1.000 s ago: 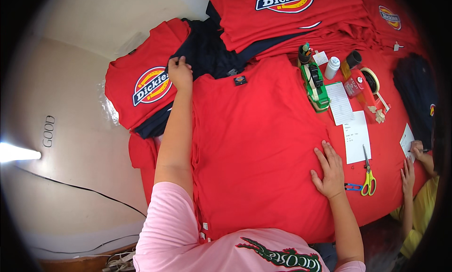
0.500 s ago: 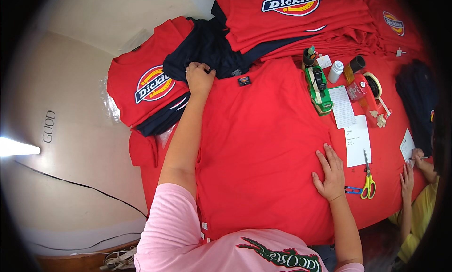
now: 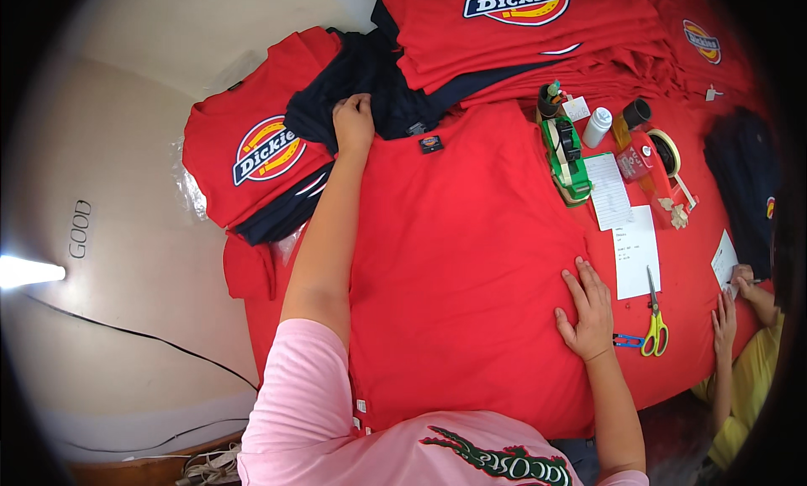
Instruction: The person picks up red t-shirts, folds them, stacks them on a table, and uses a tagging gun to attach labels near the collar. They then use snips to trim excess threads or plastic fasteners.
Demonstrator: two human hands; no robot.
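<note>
A red shirt [image 3: 471, 267] lies spread in front of me, its small dark neck label [image 3: 430, 144] at the far end. My left hand [image 3: 354, 123] reaches past the shirt's far left corner to a crumpled navy garment [image 3: 340, 87]. Its fingers are closed on the navy cloth, with the fingertips partly hidden. Flat on the right side of the red shirt rests my right hand [image 3: 586, 309], fingers stretched and holding nothing. Left of the navy garment is a folded red shirt [image 3: 244, 99] with a printed badge, on top of other dark clothing.
Stacked red shirts [image 3: 538, 49] fill the back. To the right are a green tape dispenser [image 3: 567, 162], a white bottle [image 3: 598, 128], a red tape dispenser [image 3: 660, 171], paper sheets [image 3: 637, 246], yellow-handled scissors [image 3: 655, 330] and blue snips [image 3: 628, 340]. Another person's hands [image 3: 725, 322] write at far right.
My left hand has shifted slightly farther away along the navy garment, and its fingers have drawn together. My right hand stays put on the red shirt. The whole view has moved a little.
</note>
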